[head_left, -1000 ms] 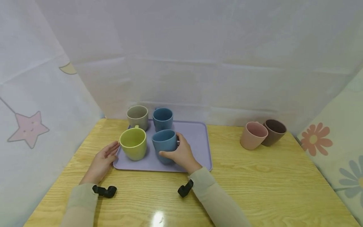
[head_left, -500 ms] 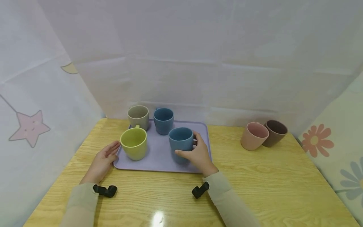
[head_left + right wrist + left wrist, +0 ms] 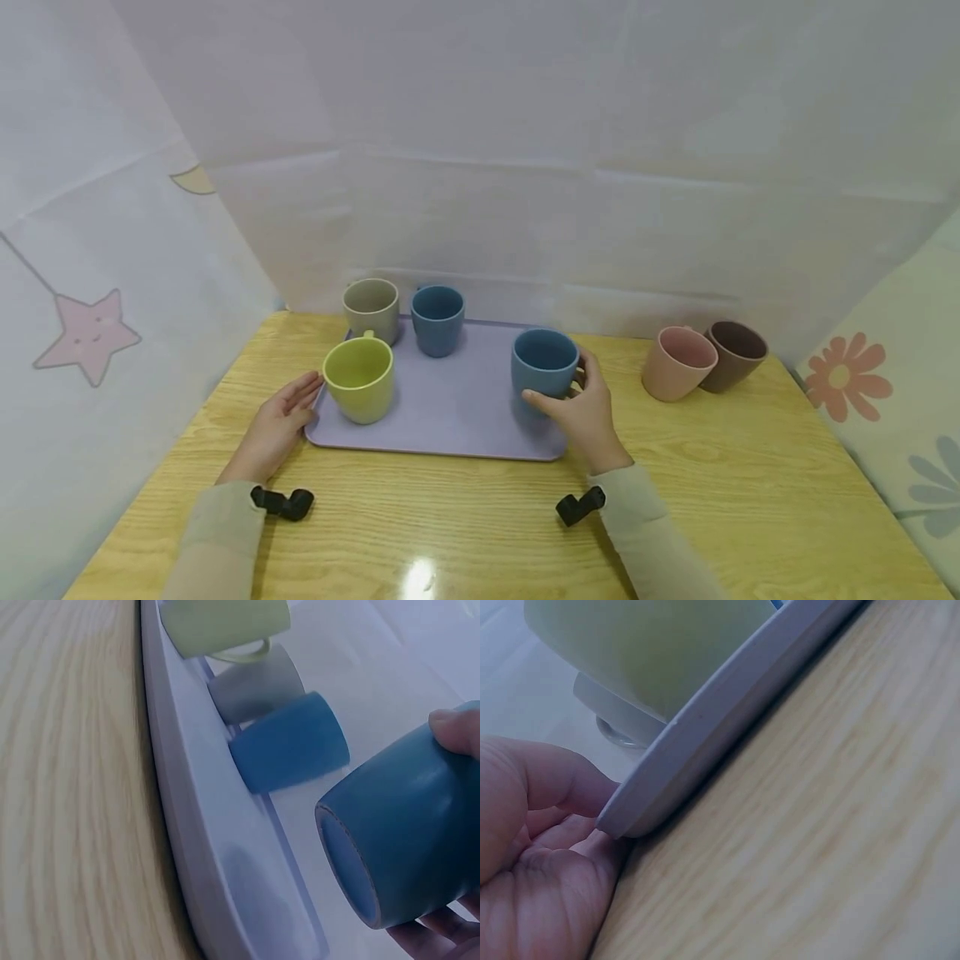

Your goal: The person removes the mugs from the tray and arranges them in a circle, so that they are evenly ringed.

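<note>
My right hand [image 3: 588, 412] grips a blue mug [image 3: 543, 367] by its side, thumb across the front and fingers on the handle side. In the right wrist view this mug [image 3: 405, 825] is raised over the tray, its base visible and its shadow on the surface below. At the left edge of the lilac tray [image 3: 450, 417], my left hand [image 3: 273, 429] rests with fairly straight fingers. Its thumb [image 3: 577, 784] touches the tray rim in the left wrist view. A yellow-green mug [image 3: 360, 387], a grey mug [image 3: 371, 308] and a second blue mug [image 3: 437, 325] stand on the tray.
A pink mug [image 3: 677, 367] and a dark brown mug [image 3: 735, 358] stand close together on the wooden table [image 3: 450, 525], right of the tray. Pale cloth [image 3: 480, 167] hangs behind the table and along both sides.
My right hand has carried the blue mug rightward across the tray, from beside the yellow-green mug to the tray's right end. The left hand has stayed at the tray's left edge.
</note>
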{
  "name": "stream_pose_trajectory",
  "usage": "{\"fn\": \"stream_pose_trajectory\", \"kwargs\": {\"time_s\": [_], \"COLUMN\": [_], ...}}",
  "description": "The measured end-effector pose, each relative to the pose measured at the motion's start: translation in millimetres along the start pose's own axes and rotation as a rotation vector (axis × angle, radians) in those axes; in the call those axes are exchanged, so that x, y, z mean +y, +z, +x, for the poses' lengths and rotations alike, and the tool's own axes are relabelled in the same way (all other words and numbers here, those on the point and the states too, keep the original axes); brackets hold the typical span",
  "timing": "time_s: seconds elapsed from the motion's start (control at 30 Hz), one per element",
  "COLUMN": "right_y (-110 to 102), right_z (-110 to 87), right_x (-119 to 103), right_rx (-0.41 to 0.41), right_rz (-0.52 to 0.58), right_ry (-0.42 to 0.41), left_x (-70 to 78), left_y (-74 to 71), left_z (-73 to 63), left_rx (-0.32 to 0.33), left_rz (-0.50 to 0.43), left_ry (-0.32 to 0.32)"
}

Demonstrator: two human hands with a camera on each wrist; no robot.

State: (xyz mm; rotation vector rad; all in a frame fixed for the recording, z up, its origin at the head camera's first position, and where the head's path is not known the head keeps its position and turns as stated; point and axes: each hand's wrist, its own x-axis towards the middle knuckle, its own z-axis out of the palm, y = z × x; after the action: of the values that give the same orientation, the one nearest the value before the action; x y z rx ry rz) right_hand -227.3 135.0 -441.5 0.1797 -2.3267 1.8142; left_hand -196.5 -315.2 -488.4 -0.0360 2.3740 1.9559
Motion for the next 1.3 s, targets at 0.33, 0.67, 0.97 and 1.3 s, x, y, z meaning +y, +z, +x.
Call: {"fn": "stream_pose_trajectory", "kwargs": {"time_s": [0.33, 0.67, 0.97, 1.3], "right_y": [-41.6, -78.4, -100.1, -116.1], "right_z": [-3.1, -9.7, -13.1, -13.0], "right_x": [14.4, 32.5, 43.3, 58.0], "right_rx": [0.069, 0.109, 0.174, 0.204], "right_rz": [-0.026, -0.05, -0.044, -0.092], "right_ry": [-0.053, -0.01, 0.063, 0.098], "left_x": [0.2, -0.4, 0.9, -0.5], "left_y": [0.0, 0.3, -1.4, -0.4], "left_z": [-2.1, -2.4, -3.5, -2.1], "left_rx": [-0.006, -0.007, -0.006, 0.006], "left_rz": [-0.005, 0.004, 0.007, 0.019], "left_ry": [0.014, 0.0, -0.013, -0.008]}}
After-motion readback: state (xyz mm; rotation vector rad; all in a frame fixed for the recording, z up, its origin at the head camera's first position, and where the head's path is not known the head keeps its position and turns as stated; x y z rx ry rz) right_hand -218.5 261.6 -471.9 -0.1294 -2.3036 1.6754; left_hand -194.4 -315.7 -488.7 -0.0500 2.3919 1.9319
